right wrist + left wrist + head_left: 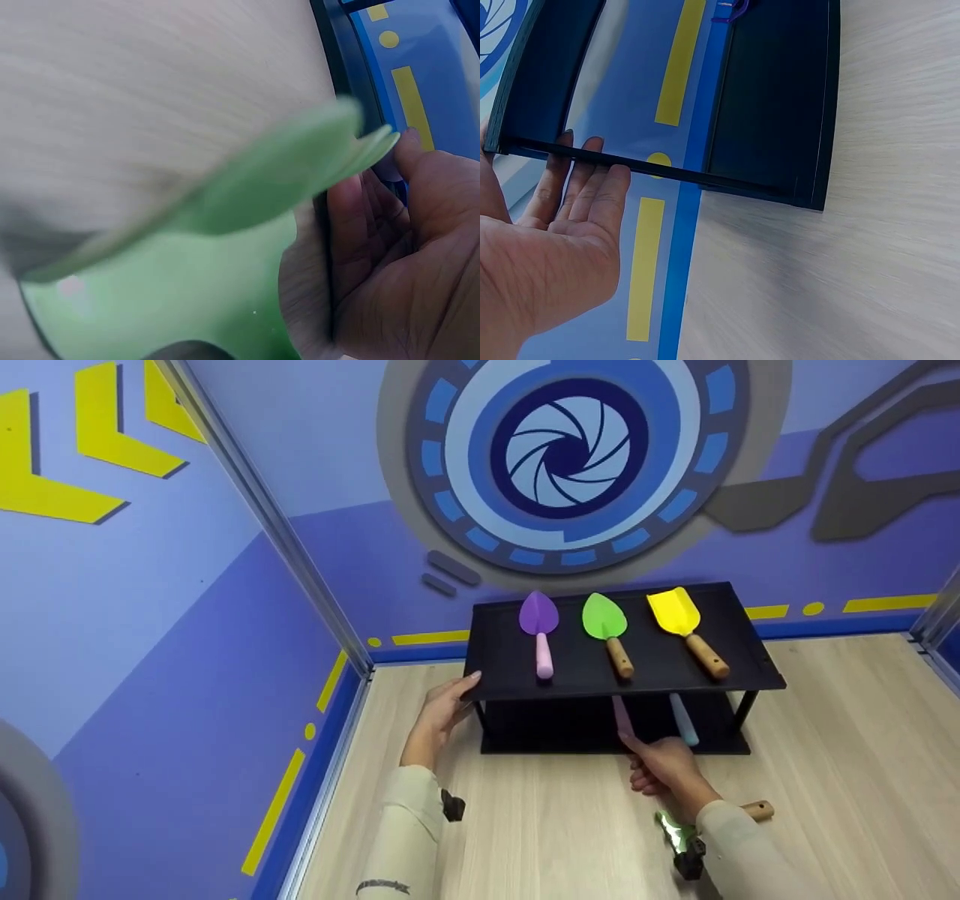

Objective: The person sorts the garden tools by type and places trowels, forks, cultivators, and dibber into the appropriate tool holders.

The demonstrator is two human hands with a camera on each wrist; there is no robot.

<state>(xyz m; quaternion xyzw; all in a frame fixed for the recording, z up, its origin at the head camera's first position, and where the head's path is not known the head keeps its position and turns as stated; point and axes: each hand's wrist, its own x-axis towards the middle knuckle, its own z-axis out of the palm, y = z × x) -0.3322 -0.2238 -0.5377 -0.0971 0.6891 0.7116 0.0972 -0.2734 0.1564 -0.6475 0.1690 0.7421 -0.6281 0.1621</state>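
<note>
A black two-tier rack point(510, 679) stands against the back wall. My left hand point(442, 709) grips its left front corner, thumb on the upper shelf; in the left wrist view the fingers lie under the shelf, against the thin post point(667, 172). With thumb and curled fingers, my right hand point(667, 769) holds the end of a pink handle point(622, 715) that reaches into the lower tier; the rest is hidden under the upper shelf. To its right, a pale blue handle point(684, 720) sticks out from the lower tier.
On the upper shelf lie a purple trowel point(538, 615), a green trowel point(604, 619) and a yellow shovel point(677, 613). Below my right wrist, a green-bladed tool point(677, 831) with a wooden handle point(757, 810) lies on the table, partly covered by the sleeve.
</note>
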